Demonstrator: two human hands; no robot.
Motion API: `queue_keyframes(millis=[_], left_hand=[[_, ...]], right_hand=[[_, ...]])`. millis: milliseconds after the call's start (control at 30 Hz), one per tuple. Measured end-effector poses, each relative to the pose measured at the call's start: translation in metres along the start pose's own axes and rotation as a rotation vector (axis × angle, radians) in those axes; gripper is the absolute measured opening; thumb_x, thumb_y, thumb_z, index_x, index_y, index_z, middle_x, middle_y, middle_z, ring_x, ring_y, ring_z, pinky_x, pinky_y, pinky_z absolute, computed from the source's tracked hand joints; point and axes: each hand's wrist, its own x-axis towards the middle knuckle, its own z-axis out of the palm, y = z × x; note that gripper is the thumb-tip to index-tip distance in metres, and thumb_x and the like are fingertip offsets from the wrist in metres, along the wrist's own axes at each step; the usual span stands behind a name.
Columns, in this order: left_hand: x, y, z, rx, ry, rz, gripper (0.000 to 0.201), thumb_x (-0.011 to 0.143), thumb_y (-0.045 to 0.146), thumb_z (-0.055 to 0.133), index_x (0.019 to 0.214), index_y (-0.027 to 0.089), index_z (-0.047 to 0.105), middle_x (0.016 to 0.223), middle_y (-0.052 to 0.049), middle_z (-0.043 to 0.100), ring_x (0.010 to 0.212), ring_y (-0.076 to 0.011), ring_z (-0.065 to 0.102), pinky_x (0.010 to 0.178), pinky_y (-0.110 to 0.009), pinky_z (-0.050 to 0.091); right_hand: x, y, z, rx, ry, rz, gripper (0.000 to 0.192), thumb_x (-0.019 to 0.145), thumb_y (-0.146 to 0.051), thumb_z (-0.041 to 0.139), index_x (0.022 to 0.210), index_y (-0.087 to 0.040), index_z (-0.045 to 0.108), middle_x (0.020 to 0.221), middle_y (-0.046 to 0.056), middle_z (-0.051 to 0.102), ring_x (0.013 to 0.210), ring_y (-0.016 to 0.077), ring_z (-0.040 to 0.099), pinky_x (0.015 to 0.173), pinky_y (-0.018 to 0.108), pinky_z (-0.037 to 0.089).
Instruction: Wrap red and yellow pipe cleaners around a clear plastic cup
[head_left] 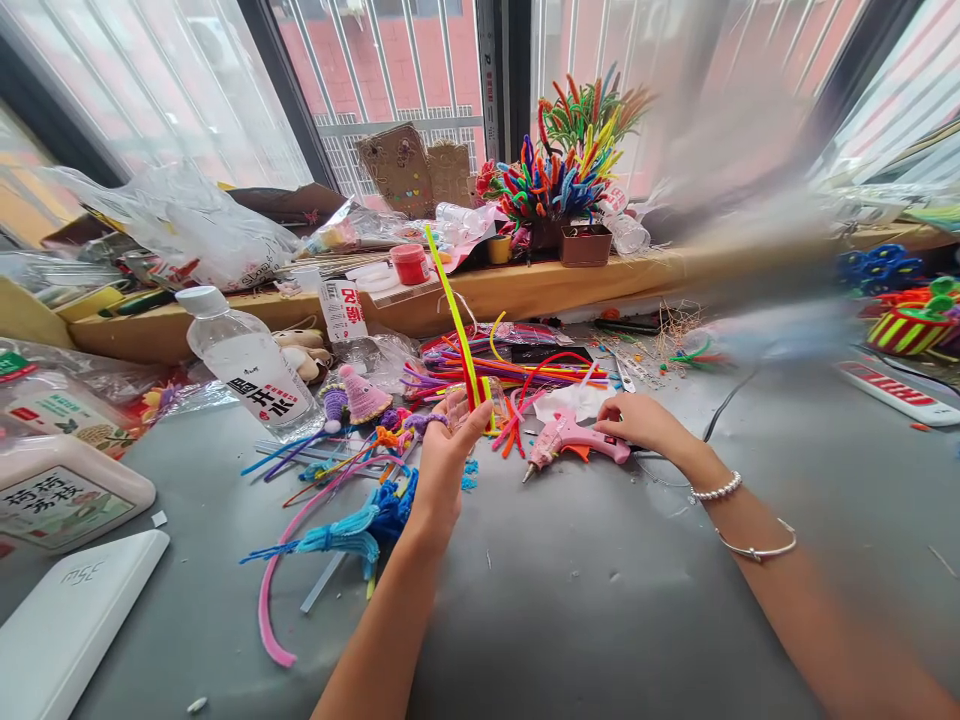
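My left hand (444, 460) pinches a yellow-green pipe cleaner (450, 300) that stands up and leans left, with a short red piece against its lower end. My right hand (639, 420) rests on the back of a pink glue gun (568, 438) lying on the grey table (585, 610), nozzle pointing left and down. Between the hands lies a heap of loose pipe cleaners (510, 372) in many colours. A blue pipe-cleaner tassel (352, 532) and a long pink pipe cleaner (279, 580) lie just left of my left wrist.
A water bottle (247, 362) lies tilted at the left, with a white box (64, 628) and a labelled tub (60, 492) nearer the edge. On the wooden sill (525, 285) stand a bouquet of pipe-cleaner flowers (570, 160), a red cup and bags. A power strip (896, 390) lies at right.
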Motion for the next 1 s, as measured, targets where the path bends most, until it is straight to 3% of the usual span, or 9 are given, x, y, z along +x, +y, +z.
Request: queue_keyframes(millis=[133,233,333,433,700,867,933,1000], left_hand=[[0.000,0.002,-0.001,-0.020,0.024,0.031,0.043,0.066,0.029,0.067,0.104,0.015,0.053,0.105,-0.008,0.062,0.100,-0.0205,0.057,0.089,-0.032,0.043],[0.001,0.003,-0.002,-0.033,0.036,0.046,0.040,0.066,0.029,0.067,0.101,0.016,0.055,0.102,-0.007,0.063,0.099,-0.0194,0.058,0.087,-0.031,0.044],[0.002,0.002,-0.003,-0.034,0.034,0.052,0.036,0.065,0.030,0.067,0.096,0.015,0.057,0.099,-0.006,0.064,0.096,-0.0186,0.059,0.084,-0.030,0.046],[0.002,0.002,-0.003,-0.027,0.022,0.052,0.035,0.066,0.030,0.067,0.096,0.016,0.058,0.098,-0.005,0.065,0.092,-0.0168,0.060,0.081,-0.028,0.046],[0.001,0.001,-0.001,-0.049,0.028,0.037,0.043,0.064,0.029,0.068,0.103,0.016,0.055,0.096,-0.005,0.065,0.088,-0.0152,0.060,0.079,-0.027,0.046],[0.002,-0.001,-0.001,-0.059,0.059,0.023,0.045,0.063,0.028,0.069,0.104,0.015,0.053,0.097,-0.006,0.065,0.086,-0.0161,0.061,0.078,-0.028,0.046],[0.002,-0.001,0.000,-0.054,0.055,0.020,0.043,0.063,0.028,0.069,0.101,0.016,0.053,0.097,-0.006,0.065,0.086,-0.0164,0.062,0.079,-0.028,0.046],[0.003,-0.002,0.000,-0.057,0.047,0.016,0.041,0.063,0.028,0.069,0.098,0.016,0.053,0.098,-0.006,0.065,0.088,-0.0171,0.062,0.081,-0.029,0.046]], right_hand=[[-0.001,-0.010,-0.008,0.033,0.020,-0.048,0.030,0.079,-0.036,0.041,0.079,-0.017,0.063,0.085,0.006,0.066,0.077,0.0165,0.057,0.066,0.025,0.038],[-0.006,-0.015,-0.013,0.060,-0.066,-0.122,0.029,0.073,-0.044,0.050,0.077,-0.018,0.063,0.084,0.003,0.065,0.075,0.0162,0.057,0.064,0.024,0.038],[-0.011,-0.014,-0.012,0.079,-0.199,-0.162,0.030,0.064,-0.044,0.060,0.077,-0.018,0.062,0.078,0.002,0.065,0.060,0.0138,0.058,0.055,0.023,0.038],[-0.014,-0.010,-0.005,0.089,-0.239,-0.182,0.024,0.068,-0.036,0.056,0.083,-0.017,0.060,0.075,0.001,0.065,0.049,0.0103,0.054,0.050,0.022,0.037],[-0.023,-0.003,-0.001,0.029,-0.046,-0.218,0.023,0.073,-0.034,0.048,0.084,-0.017,0.060,0.084,0.006,0.062,0.073,0.0165,0.053,0.062,0.025,0.036],[-0.030,0.007,-0.008,0.045,0.154,-0.120,0.029,0.073,-0.037,0.046,0.087,-0.016,0.060,0.082,0.006,0.063,0.070,0.0158,0.053,0.061,0.025,0.036],[-0.032,0.010,-0.011,0.040,0.171,-0.063,0.027,0.072,-0.038,0.047,0.083,-0.018,0.061,0.080,0.005,0.064,0.068,0.0154,0.054,0.059,0.025,0.035],[-0.033,0.011,-0.014,0.015,0.093,-0.004,0.026,0.073,-0.040,0.045,0.078,-0.019,0.061,0.073,0.003,0.065,0.067,0.0155,0.056,0.056,0.024,0.034]])
